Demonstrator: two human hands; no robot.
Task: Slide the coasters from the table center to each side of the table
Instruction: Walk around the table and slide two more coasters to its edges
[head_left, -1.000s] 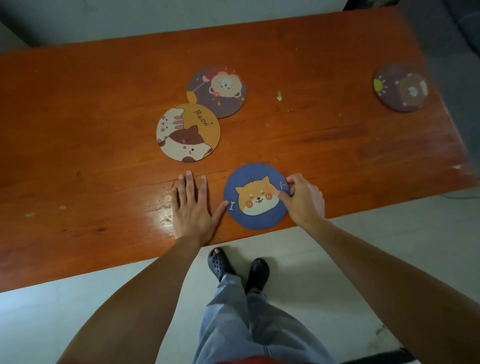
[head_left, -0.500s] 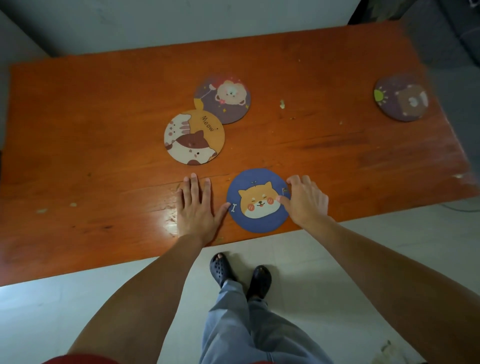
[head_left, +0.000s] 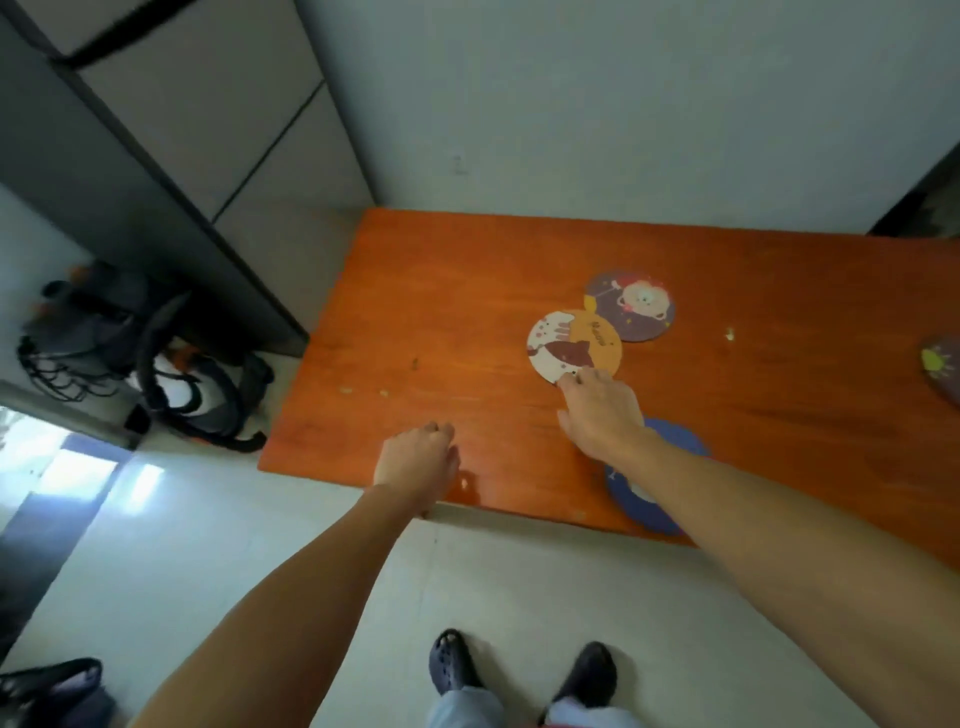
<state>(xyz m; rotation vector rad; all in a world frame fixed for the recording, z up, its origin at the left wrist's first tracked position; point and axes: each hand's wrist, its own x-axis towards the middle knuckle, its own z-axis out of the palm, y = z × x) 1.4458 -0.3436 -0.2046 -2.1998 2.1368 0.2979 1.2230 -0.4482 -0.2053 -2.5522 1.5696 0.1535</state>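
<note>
1. The left hand (head_left: 418, 460) sits loosely curled at the near edge of the bench (head_left: 441, 291), grasping nothing; half a second ago it lay flat beside the blue coaster.
2. The cat coaster (head_left: 574, 344) lies at the bench centre, its far edge touching or slightly overlapping the purple coaster (head_left: 631, 305) behind it.
3. The right hand (head_left: 600, 415) has left the blue coaster and reached forward; its fingertips (head_left: 569, 382) press the cat coaster's near rim, fingers extended rather than clenched, nothing lifted.
4. The blue coaster (head_left: 675, 441) now rests at the near edge, partly hidden under the right forearm, seemingly delivered to that side.
5. A fourth coaster (head_left: 943, 366) shows at the right border of the view, well apart.
6. Judged step: starting the slide of the cat coaster. The next move calls for steady downward pressure and a drag toward the open left end, without dragging the purple one along.
7. The view has swung left since the earlier frame, exposing the floor and a bag (head_left: 156, 364).
</note>
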